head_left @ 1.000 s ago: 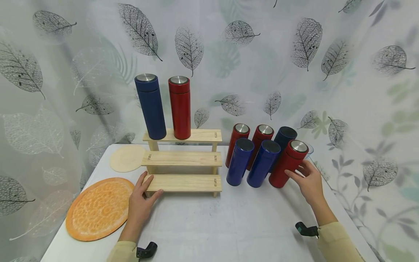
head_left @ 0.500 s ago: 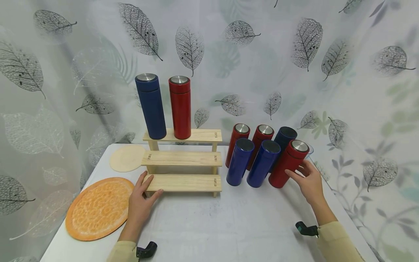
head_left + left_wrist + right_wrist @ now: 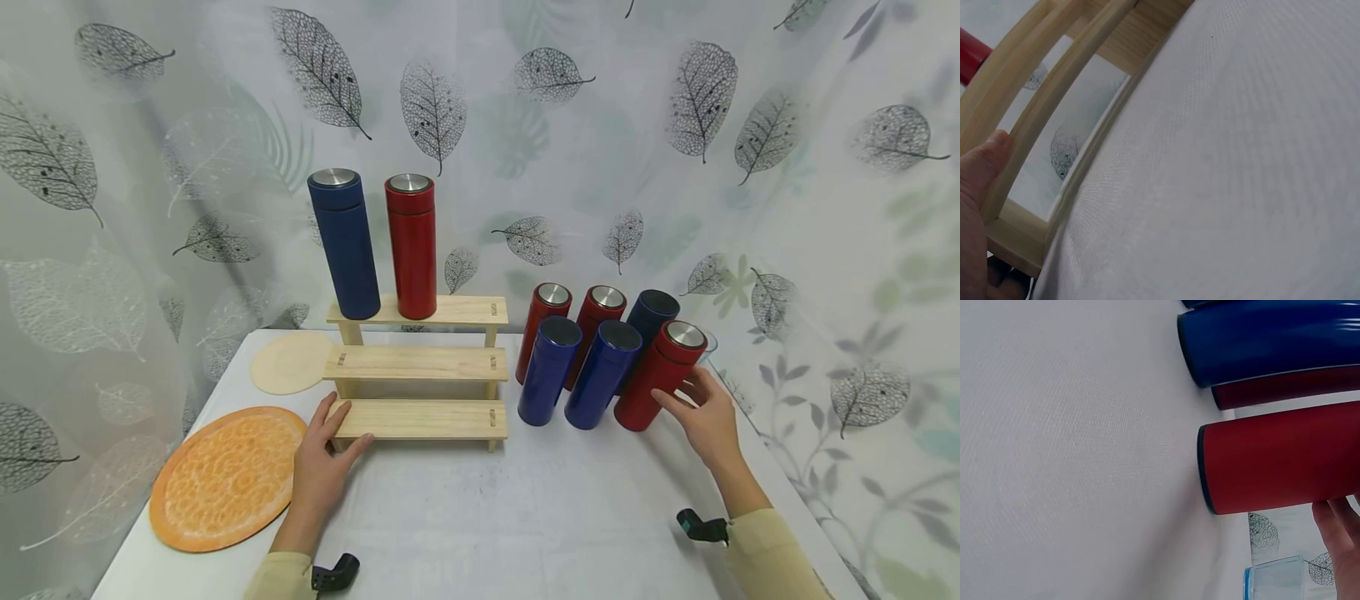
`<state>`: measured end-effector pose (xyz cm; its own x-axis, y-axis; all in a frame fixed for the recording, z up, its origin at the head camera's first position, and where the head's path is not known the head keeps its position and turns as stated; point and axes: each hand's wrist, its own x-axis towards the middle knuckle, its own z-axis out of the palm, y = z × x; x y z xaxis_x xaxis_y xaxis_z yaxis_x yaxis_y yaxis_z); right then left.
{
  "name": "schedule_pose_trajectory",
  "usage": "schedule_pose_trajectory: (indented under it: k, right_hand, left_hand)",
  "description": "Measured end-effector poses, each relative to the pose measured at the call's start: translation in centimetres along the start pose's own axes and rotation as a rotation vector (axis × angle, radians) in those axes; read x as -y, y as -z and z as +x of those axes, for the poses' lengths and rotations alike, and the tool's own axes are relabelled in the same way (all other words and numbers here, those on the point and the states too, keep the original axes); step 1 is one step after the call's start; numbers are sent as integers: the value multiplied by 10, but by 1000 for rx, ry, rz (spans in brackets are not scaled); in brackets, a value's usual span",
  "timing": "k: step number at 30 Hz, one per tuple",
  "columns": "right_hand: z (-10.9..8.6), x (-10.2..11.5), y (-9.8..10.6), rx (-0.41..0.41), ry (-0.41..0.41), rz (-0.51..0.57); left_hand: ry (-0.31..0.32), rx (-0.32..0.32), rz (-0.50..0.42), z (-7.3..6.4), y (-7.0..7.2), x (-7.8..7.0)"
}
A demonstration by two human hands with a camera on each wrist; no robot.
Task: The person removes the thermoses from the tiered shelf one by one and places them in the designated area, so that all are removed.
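Note:
My left hand (image 3: 321,471) holds the left end of the lowest step of a three-step wooden display stand (image 3: 420,418); in the left wrist view the thumb (image 3: 988,159) lies against its front edge. A red thermos (image 3: 651,385) stands at the front right of a bottle group, and my right hand (image 3: 708,421) grips its right side, thumb in front. Its base seems to touch the table in the right wrist view. Two blue thermoses, one of them the nearer blue thermos (image 3: 550,375), stand to its left. The stand's top step bears a dark blue thermos (image 3: 347,250) and another red thermos (image 3: 412,250).
Behind the blue pair are two red thermoses and a dark navy thermos (image 3: 652,312). A clear cup (image 3: 1275,579) sits right of the gripped thermos. On the left lie an orange pizza-like round mat (image 3: 228,479) and a pale round board (image 3: 291,363). A leaf-print curtain hangs behind.

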<state>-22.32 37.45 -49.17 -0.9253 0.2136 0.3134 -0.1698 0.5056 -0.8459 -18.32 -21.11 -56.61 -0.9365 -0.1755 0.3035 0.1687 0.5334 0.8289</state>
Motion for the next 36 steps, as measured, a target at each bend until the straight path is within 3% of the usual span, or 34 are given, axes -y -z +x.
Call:
schedule_pose_trajectory:
  k: [13,29,36]
  right_hand:
    - [-8,2,0,-45,-9,-81]
    - [-31,30,16,-139,90,50]
    - [-45,51,17,-124,130,55]
  left_hand:
    - [-11,-1,-3,1,0,-1]
    - [-24,-6,-6,0,1,0]
    - [-24,-7,-10,-1,1,-1]
